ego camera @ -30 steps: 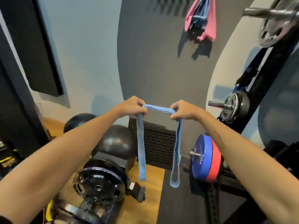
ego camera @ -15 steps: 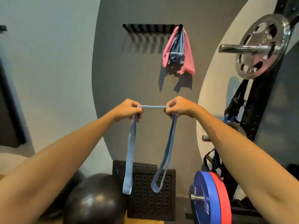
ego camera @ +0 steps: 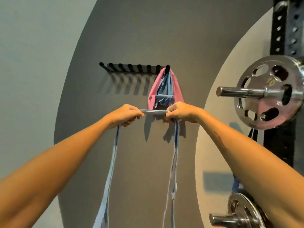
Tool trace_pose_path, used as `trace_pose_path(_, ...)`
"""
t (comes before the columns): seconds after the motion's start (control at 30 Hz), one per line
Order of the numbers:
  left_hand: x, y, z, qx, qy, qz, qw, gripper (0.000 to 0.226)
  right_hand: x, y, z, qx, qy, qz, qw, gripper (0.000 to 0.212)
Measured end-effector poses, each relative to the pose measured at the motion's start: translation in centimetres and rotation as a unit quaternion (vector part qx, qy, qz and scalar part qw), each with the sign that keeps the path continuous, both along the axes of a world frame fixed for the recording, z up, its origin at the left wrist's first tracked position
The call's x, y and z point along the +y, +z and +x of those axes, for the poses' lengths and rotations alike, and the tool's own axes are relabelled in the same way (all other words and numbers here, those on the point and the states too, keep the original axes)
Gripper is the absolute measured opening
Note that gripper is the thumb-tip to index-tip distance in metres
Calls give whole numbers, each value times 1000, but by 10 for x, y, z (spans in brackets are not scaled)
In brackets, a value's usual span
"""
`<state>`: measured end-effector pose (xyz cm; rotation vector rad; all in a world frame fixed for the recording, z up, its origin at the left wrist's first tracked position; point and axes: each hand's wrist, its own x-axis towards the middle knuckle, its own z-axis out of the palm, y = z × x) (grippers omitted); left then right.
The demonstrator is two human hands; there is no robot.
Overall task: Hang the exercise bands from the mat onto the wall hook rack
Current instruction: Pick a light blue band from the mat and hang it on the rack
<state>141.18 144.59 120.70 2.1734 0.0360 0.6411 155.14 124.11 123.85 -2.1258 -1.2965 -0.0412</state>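
Both hands gripped the blue band [ego camera: 154,112]: left hand [ego camera: 125,115] and right hand [ego camera: 181,112] each had fingers curled tight round it, with a short taut stretch of band running level between the two fists. From under each fist a doubled length of band hung down, the left one slanting out past the bottom edge, the right one dropping nearly straight. Lower ends of both were cut off by the frame, so how they finished could not be seen.

Hook rack [ego camera: 134,68] sat on the grey wall above the fists, well apart from them. Pink band [ego camera: 176,89] and another blue band [ego camera: 164,96] hung bunched off its far right peg, just above the right hand; their bottom edges were hidden behind the fists and the taut strip. Fingertips tucked under, not visible.

Versus half a second earlier: the view had tilted up, the rack sat lower and closer to the hands, the floor gear had dropped out of view, and the grip was unchanged.
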Motion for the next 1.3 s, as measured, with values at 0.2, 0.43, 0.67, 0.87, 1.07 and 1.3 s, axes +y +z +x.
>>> trace_pose_path(0.2,24,58,104,-50,-124,-148,980,30,26,56,95,77,57,137,986,12)
trace_pose_path(0.43,56,116,207,-145,-197,-237,940,22,54,116,177,134,134,154,970,8)
trace_pose_path(0.67,75,164,270,-199,-114,-171,958,25,91,155,234,96,111,261,954,28)
trace_pose_path(0.87,74,194,315,-209,-123,-255,936,21,121,191,260,91,111,426,893,24)
trace_pose_path(1.07,78,199,335,-219,-109,-277,929,33,143,209,281,97,87,430,893,38)
trace_pose_path(1.3,73,202,345,-288,-120,-347,884,27,147,222,291,96,102,432,891,41)
